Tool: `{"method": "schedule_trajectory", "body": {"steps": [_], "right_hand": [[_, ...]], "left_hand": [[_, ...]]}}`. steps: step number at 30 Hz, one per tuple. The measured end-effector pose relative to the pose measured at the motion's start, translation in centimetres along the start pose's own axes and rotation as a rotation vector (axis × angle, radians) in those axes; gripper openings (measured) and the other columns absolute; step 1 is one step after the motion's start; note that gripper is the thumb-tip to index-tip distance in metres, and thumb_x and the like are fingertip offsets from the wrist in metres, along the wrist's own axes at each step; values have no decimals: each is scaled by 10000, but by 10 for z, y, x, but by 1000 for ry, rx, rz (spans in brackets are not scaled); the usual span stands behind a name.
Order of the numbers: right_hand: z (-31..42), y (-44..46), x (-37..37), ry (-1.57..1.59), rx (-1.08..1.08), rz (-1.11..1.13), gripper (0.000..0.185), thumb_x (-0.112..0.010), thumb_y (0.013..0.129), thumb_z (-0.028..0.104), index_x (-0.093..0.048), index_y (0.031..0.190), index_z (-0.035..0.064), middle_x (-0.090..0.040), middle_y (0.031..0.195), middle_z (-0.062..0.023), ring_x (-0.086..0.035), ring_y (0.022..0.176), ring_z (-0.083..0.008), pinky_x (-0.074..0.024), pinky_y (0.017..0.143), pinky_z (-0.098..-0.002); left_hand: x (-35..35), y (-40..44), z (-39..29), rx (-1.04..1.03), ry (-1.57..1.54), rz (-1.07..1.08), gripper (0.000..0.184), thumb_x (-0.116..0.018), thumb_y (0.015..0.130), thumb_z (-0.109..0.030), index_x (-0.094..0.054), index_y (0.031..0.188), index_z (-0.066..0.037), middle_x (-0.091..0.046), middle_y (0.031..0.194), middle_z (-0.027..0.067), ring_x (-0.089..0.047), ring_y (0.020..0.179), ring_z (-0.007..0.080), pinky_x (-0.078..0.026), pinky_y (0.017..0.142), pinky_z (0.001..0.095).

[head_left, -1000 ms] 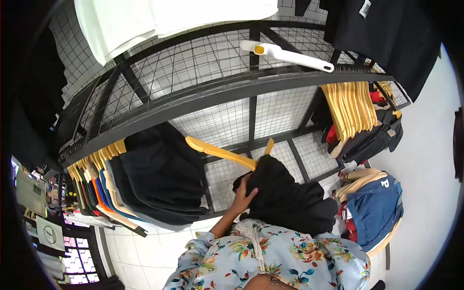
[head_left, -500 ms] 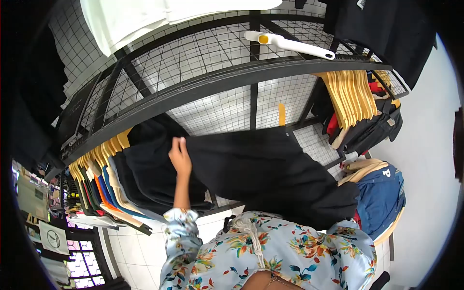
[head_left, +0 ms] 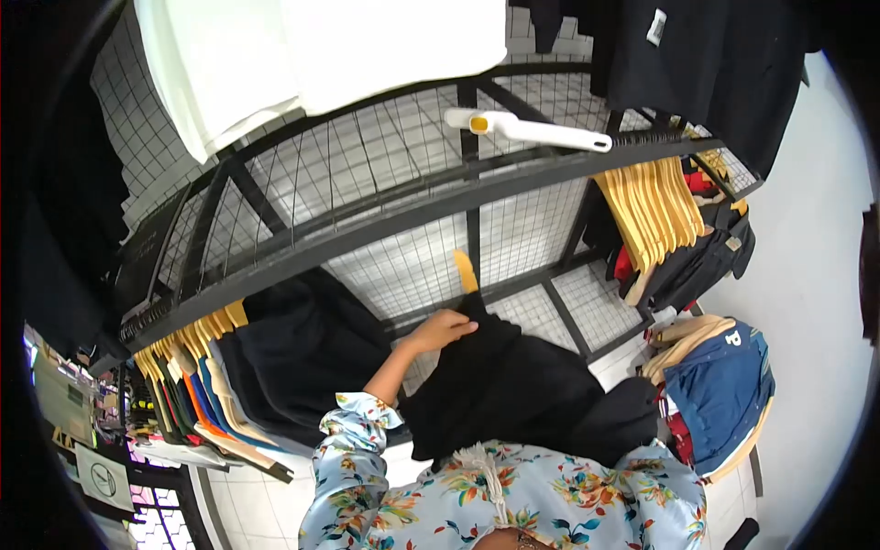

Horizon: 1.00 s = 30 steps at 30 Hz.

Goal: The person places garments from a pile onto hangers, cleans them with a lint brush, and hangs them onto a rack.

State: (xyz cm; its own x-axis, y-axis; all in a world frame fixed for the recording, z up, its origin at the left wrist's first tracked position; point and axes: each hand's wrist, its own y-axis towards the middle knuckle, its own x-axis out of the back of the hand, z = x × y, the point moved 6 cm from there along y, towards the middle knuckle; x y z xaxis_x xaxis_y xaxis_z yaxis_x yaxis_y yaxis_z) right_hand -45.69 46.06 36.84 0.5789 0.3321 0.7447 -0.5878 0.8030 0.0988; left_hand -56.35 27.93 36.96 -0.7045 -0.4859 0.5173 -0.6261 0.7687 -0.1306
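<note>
A black garment (head_left: 541, 394) hangs in front of my body, bunched and draped toward the right. My left hand (head_left: 444, 331) pinches its upper edge, with thumb and fingers pressed together. Just above that edge one end of a yellow hanger (head_left: 466, 271) sticks out; the rest of it is hidden by the cloth. To the left of my hand, dark garments (head_left: 307, 353) hang from the rack. My right hand is hidden behind the black garment.
A black metal rack (head_left: 385, 215) with mesh crosses the view, a white handled tool (head_left: 541, 134) on top. Yellow hangers (head_left: 653, 215) hang at the right, above a blue jacket (head_left: 720, 394). Coloured garments (head_left: 197, 394) hang at left. White cloth (head_left: 321, 55) hangs above.
My left hand first moved left, stretching the garment's edge out, then came back toward the middle with it. The garment is bunched again, and the hanger end has shifted left.
</note>
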Motion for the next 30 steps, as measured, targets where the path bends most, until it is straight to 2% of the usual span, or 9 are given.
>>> {"method": "schedule_trajectory", "body": {"steps": [7, 12, 17, 19, 21, 23, 24, 27, 30], "right_hand": [[6, 59, -5, -73, -83, -87, 345, -497, 748, 360, -621, 921, 88, -596, 911, -127, -574, 823, -219, -451, 688, -331], [-25, 78, -9, -174, -182, -108, 326, -479, 759, 348, -634, 900, 98, -606, 892, -122, -580, 807, -212, -451, 679, -325], [-68, 83, -6, -283, -314, -132, 313, -462, 770, 336, -648, 879, 108, -616, 873, -118, -585, 792, -205, -452, 669, -319], [-92, 76, -1, -339, -379, -137, 310, -455, 775, 331, -653, 871, 112, -620, 866, -116, -587, 785, -202, -452, 666, -317], [-126, 55, 7, -404, -449, -123, 308, -448, 779, 326, -658, 863, 116, -624, 858, -114, -589, 779, -199, -453, 662, -315], [-147, 42, 2, -453, -510, -114, 308, -441, 784, 322, -663, 854, 120, -628, 851, -112, -591, 773, -197, -453, 658, -312], [-156, 36, 2, -475, -537, -111, 308, -438, 786, 319, -666, 850, 122, -630, 847, -111, -592, 770, -195, -453, 656, -311], [-102, 9, 30, -528, -598, -94, 309, -431, 790, 314, -671, 842, 126, -635, 839, -110, -594, 764, -192, -453, 653, -309], [99, -53, 147, -808, 248, -1183, 181, -505, 819, 255, -608, 789, 109, -546, 708, -82, -543, 629, -217, -442, 542, -348]], "left_hand": [[118, 31, 7, -150, -137, -664, 277, -478, 821, -151, -551, 590, -17, -552, 539, 48, -497, 453, 108, -377, 439, 241], [231, 39, 279, -25, 175, -1599, 279, -475, 833, -239, -585, 677, -36, -594, 597, 87, -553, 462, 137, -436, 429, 258], [264, -54, 365, 260, 139, -1600, 255, -491, 816, -293, -593, 739, -72, -604, 694, 74, -604, 643, 240, -482, 492, 397], [213, -31, 389, 741, -247, -849, 322, -426, 833, -317, -611, 988, -104, -593, 1025, 118, -559, 953, 263, -433, 812, 382], [124, -12, 289, 271, -126, -841, 251, -462, 804, -273, -619, 899, -101, -598, 962, 108, -558, 918, 225, -438, 772, 380], [19, -17, 147, 551, -571, -265, 519, -506, 783, -455, -443, 1187, -136, -512, 1134, 61, -496, 1021, 195, -384, 845, 393], [-16, -6, 122, -14, -461, 189, 562, -460, 830, -462, -348, 1286, -153, -456, 1236, 67, -481, 1065, 191, -353, 892, 382], [-100, -32, 93, 362, -602, 167, 529, -456, 862, -403, -368, 1282, -94, -456, 1243, 88, -476, 1087, 196, -395, 852, 352], [-114, -68, 78, 123, -279, -130, 459, -478, 867, -335, -437, 1218, -43, -529, 1145, 129, -532, 1004, 218, -431, 792, 323]]}}
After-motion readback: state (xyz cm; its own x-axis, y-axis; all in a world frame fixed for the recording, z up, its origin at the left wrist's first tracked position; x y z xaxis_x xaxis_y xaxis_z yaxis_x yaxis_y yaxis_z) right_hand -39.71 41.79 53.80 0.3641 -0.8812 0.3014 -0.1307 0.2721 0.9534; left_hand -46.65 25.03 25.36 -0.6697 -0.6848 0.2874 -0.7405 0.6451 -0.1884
